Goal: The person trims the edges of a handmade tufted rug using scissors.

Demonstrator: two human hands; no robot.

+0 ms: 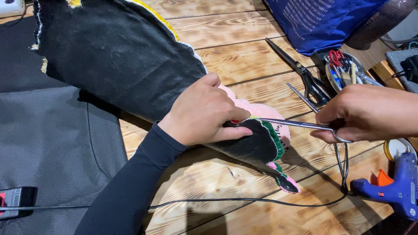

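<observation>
Mostly bare plank tabletop [244,56], left hand [204,113] pinching black-backed tufted rug [122,56] mid-table, right hand [365,114] closed on small scissors [296,125] at its green edge, glue gun [398,185] cut off at right edge.

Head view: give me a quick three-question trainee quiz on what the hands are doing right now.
1. True or false: the right hand holds the small silver scissors against the edge of the black-backed fabric piece.
2. Which tool lies at the table's right edge? A) blue glue gun B) hammer C) iron
3. What does the left hand do?

Key: 1 true. 2 A. 3 It grips the fabric's folded edge beside the blades.
</observation>
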